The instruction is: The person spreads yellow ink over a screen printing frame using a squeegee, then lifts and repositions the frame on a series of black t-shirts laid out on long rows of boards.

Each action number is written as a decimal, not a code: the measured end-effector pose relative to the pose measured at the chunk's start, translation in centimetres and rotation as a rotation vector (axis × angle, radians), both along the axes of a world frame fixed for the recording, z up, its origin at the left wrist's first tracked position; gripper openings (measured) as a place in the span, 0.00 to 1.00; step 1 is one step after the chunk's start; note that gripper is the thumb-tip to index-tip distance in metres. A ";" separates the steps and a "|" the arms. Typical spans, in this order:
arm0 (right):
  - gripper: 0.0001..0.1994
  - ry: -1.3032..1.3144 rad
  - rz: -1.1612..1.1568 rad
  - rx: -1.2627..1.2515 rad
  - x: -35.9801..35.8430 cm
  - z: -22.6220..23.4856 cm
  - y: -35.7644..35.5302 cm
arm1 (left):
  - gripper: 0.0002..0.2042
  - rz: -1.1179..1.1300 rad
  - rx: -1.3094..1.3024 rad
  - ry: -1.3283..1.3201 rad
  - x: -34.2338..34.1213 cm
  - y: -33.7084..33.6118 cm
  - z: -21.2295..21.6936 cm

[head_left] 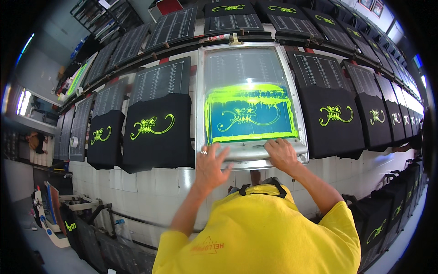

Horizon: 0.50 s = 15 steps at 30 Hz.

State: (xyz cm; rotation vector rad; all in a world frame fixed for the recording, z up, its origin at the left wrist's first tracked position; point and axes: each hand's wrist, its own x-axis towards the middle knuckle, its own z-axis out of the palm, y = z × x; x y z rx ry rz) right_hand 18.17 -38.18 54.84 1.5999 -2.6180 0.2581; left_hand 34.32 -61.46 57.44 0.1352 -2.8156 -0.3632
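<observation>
A screen printing frame point(199, 91) with a silver metal rim lies in front of me. Its mesh carries a blue stencil of a curling design, bordered by smeared neon yellow-green ink point(248, 93). Across the near end of the screen rests a metal squeegee point(248, 150), tilted, with ink along its far edge. My right hand point(283, 156) has its fingers curled over the squeegee's right part. At the left end, my left hand point(211, 168) is open with fingers spread, by the frame's near left corner; whether it touches the squeegee I cannot tell.
Black shirts point(159, 130) with neon designs lie on boards to the left, and more shirts point(331, 118) to the right. Bare marked boards point(171, 27) line the far row. A metal rail point(182, 45) runs behind the frame. More draped shirts point(388, 210) stand behind me at right.
</observation>
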 end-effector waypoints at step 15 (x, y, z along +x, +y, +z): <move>0.20 -0.062 -0.200 -0.030 -2.0 -0.4 6.8 | 0.23 -0.088 0.184 -0.201 -1.5 -2.4 -4.4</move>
